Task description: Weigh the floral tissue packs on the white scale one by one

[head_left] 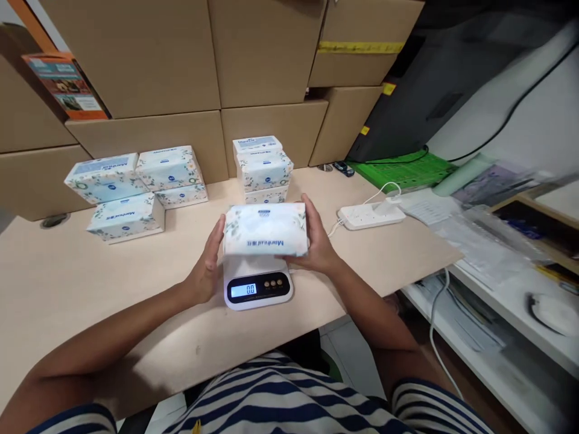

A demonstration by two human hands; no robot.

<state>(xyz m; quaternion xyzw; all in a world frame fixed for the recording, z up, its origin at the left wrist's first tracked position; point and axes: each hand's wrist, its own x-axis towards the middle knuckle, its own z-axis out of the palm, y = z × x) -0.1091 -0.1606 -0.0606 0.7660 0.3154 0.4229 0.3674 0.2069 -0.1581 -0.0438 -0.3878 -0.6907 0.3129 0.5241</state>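
The right hand [320,244] grips a Manhua pack [266,229], contents hidden, the left hand [205,265] spread beside it.

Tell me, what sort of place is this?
Maybe a packing or storage room: big cardboard boxes are stacked at the back, a small digital scale sits on the table, and what look like tissue packs are there too.

The scale [259,286] near the front edge of the surface [190,241] shows "0.0". "Manhua" is printed on the tissue pack [266,229] over it and on other packs [126,215] toward the back edge.
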